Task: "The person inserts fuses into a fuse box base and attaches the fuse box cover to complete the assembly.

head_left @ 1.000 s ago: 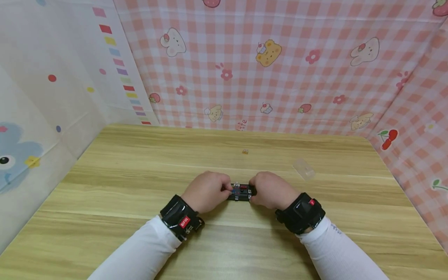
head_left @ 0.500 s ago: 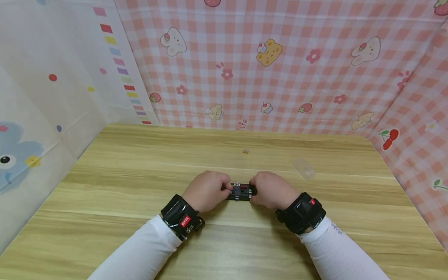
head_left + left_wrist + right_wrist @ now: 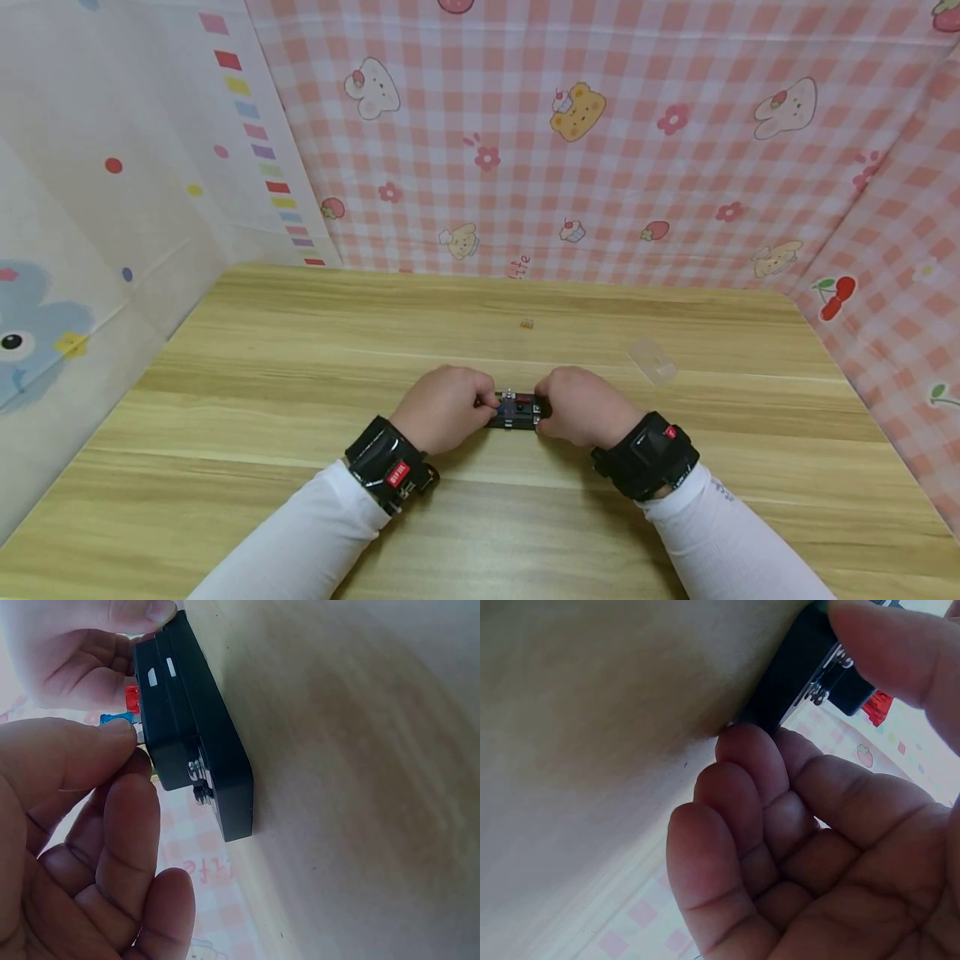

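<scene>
A black device (image 3: 512, 411) lies on the surface (image 3: 480, 533), about midway between its left and right edges, with a hand at each end. The left hand (image 3: 446, 410) pinches between thumb and index finger at a blue piece (image 3: 116, 718) on top of the device; its other fingers are bent in toward the palm. The right hand (image 3: 583, 408) grips the device's right end, thumb and fingertips touching the black housing. A red piece (image 3: 133, 699) stands on top beside the blue one, and shiny screws (image 3: 196, 774) show at the end. Any lettering on the device is too small to read.

The left wristband (image 3: 390, 467) bears a red label (image 3: 397, 474) with white capitals that seem to begin "BIF"; the rest is blurred. The right wristband (image 3: 647, 457) has a small red tag (image 3: 670, 432) with a white mark I cannot make out. Bluish marks (image 3: 723, 490) on the right sleeve (image 3: 723, 533) are illegible.

Near the back edge lies a tiny orange piece (image 3: 527, 324); toward the back right corner, a transparent plastic piece (image 3: 652, 360). Low on the checked cloth (image 3: 420, 167) behind, red writing reads "life".
</scene>
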### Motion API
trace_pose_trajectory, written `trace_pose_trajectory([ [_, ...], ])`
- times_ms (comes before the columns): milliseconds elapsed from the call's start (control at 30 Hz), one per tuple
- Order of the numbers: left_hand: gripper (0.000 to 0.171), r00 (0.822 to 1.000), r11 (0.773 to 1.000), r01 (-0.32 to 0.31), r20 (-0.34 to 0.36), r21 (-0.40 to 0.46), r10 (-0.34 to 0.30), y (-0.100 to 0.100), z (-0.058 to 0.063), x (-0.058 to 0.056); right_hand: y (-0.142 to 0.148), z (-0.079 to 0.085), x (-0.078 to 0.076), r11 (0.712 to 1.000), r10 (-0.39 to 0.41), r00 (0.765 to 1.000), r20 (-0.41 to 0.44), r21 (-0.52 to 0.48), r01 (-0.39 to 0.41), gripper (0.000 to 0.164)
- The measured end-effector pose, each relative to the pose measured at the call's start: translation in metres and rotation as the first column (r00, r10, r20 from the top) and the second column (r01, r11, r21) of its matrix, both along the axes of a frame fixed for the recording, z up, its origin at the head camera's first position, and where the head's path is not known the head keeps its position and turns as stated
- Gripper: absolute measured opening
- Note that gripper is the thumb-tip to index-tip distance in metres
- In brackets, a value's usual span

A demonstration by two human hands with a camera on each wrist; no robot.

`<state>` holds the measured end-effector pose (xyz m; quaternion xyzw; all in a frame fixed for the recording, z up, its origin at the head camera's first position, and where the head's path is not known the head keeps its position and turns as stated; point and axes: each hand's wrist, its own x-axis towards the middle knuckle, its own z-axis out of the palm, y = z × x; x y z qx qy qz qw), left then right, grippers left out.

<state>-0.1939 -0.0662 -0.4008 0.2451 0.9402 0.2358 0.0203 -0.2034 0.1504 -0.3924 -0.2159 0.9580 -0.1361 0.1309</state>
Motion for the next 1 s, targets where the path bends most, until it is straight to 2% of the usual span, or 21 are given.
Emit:
trace_pose_trajectory([
  [1000, 0.013, 1.000, 1.000, -0.019, 0.023, 0.012, 0.019, -0.0004, -0.0012, -0.0006, -0.0002, 0.0007, 0.0001, 1.000, -0.011, 1.000, 0.017, 0.007, 0.011, 0.011],
])
